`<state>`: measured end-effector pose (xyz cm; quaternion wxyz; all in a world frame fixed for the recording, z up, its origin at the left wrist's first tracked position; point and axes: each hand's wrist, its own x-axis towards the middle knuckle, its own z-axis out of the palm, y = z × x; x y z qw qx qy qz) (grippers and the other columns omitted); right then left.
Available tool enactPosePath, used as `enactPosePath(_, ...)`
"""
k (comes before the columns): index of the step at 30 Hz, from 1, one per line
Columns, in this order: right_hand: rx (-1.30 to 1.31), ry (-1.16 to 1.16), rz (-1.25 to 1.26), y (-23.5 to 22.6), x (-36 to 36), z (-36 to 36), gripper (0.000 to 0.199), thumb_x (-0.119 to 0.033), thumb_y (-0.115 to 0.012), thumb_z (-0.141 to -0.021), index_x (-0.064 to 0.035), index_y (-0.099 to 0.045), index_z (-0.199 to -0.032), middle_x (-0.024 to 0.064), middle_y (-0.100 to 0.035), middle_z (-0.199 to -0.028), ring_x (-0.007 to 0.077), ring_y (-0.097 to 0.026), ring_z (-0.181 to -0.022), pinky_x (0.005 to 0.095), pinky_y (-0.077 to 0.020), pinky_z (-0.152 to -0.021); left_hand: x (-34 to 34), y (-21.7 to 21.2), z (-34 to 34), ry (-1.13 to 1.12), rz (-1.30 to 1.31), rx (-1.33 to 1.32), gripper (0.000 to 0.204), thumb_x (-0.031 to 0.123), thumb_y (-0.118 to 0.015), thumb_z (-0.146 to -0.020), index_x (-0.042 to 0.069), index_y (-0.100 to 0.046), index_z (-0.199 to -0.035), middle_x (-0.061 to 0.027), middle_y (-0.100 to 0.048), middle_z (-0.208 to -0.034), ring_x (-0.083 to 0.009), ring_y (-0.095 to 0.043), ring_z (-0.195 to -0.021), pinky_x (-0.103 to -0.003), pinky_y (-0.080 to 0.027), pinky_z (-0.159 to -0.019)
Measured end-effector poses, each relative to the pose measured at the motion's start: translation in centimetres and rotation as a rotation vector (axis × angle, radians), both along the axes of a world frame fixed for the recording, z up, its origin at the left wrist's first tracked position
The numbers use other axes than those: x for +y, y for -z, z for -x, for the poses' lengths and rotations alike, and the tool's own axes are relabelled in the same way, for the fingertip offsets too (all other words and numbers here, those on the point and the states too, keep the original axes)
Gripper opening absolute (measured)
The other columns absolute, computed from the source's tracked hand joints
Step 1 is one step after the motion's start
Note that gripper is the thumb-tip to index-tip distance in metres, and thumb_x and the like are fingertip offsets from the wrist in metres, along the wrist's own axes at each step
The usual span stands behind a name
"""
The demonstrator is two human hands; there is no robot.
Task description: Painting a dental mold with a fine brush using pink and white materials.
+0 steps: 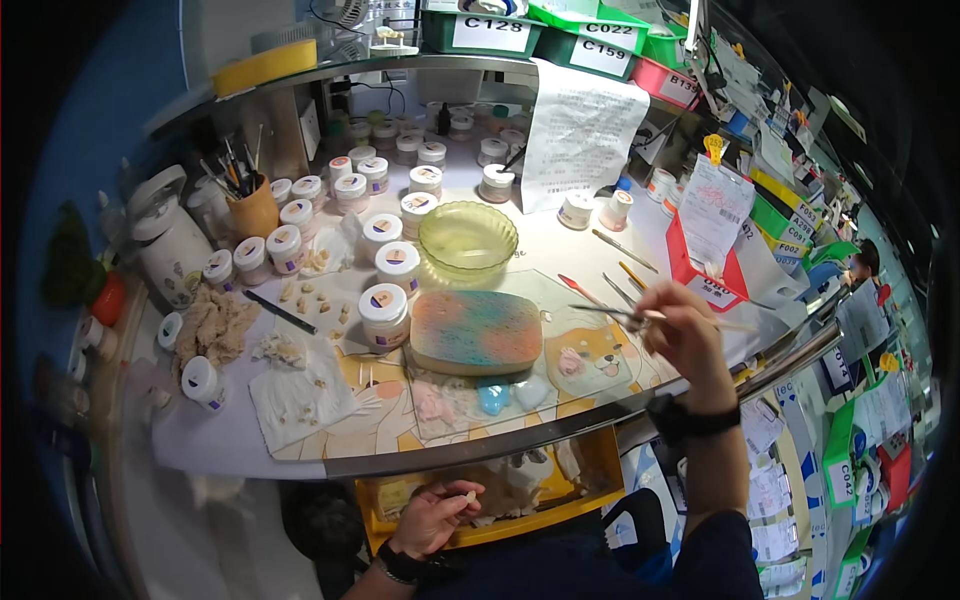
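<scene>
Pinching pale piece [471, 496] in left hand [432, 517], slim tool [602, 309] in right hand [686, 328]. Looks mid-work; can't tell finished from pending loose pieces [303, 304].

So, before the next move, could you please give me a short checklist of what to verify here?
1. Small pale piece secure: ok, pinched in the left hand's fingertips.
2. Thin tool in hand: ok, held in the right hand, over the bench's right side.
3. Tool brought to the piece: not ok, the two are well apart.
4. Multicoloured block free of both hands: ok, neither touches it.
5. White-lidded jar beside the block closed: ok, its lid is on.
6. Green bowl filled enough: cannot tell from this view.
</scene>
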<state>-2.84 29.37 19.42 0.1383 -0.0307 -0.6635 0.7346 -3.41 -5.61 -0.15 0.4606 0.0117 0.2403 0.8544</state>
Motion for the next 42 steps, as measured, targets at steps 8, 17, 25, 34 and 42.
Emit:
enactPosePath(8, -0.177, -0.059, -0.503, -0.4, -4.4, 13.1, 0.017, -0.017, -0.06, -0.082, -0.0028, -0.064, -0.089, 0.0017, -0.062, -0.075, 0.0038, -0.047, -0.056, 0.0182, -0.036, -0.047, -1.8, -1.7, -0.2, -0.138, 0.107, 0.089, 0.02, -0.004, -0.052, -0.086, -0.004, -0.06, -0.104, -0.0168, -0.062, -0.105, -0.0178, -0.063, -0.084, -0.028, -0.052, -0.078)
enactPosePath(17, 0.153, 0.024, -1.131, 1.0, -8.3, 1.8, 0.009, 0.001, -0.058, -0.067, -0.0021, -0.058, -0.075, 0.0091, -0.056, -0.072, 0.0192, -0.05, -0.053, 0.0292, -0.0405, -0.051, -2.7, -0.8, 1.2, -0.169, -0.039, 0.05, 0.022, -0.001, -0.051, -0.089, -0.005, -0.06, -0.109, -0.0181, -0.061, -0.112, -0.0202, -0.064, -0.089, -0.03, -0.052, -0.082)
enactPosePath(25, 0.279, -0.041, -0.763, 4.5, -14.8, -2.1, 0.025, 0.007, -0.054, -0.065, -0.0021, -0.061, -0.087, 0.0091, -0.059, -0.076, 0.0192, -0.056, -0.057, 0.0255, -0.0457, -0.054, -2.1, -1.1, 1.3, -0.217, -0.132, 0.076, 0.022, -0.002, -0.049, -0.091, -0.004, -0.06, -0.11, -0.0186, -0.06, -0.114, -0.0207, -0.065, -0.089, -0.03, -0.054, -0.08)
enactPosePath(34, 0.287, 0.075, -0.58, 7.8, -15.6, 0.9, 0.012, 0.004, -0.058, -0.072, -0.001, -0.059, -0.083, 0.0098, -0.057, -0.071, 0.0175, -0.056, -0.056, 0.0253, -0.0449, -0.054, -1.7, -1.2, 1.2, -0.256, -0.127, 0.073, 0.022, -0.002, -0.052, -0.089, -0.003, -0.061, -0.109, -0.0185, -0.062, -0.112, -0.0212, -0.065, -0.089, -0.03, -0.053, -0.08)
enactPosePath(42, 0.206, 0.096, -0.581, 7.8, -15.6, 1.2, 0.01, 0.003, -0.058, -0.072, -0.0007, -0.059, -0.08, 0.0098, -0.057, -0.066, 0.0188, -0.056, -0.054, 0.0262, -0.0452, -0.053, -1.6, -1.2, 1.6, -0.253, -0.167, 0.116, 0.022, -0.004, -0.053, -0.088, -0.006, -0.062, -0.107, -0.021, -0.062, -0.11, -0.0224, -0.065, -0.088, -0.031, -0.054, -0.079)
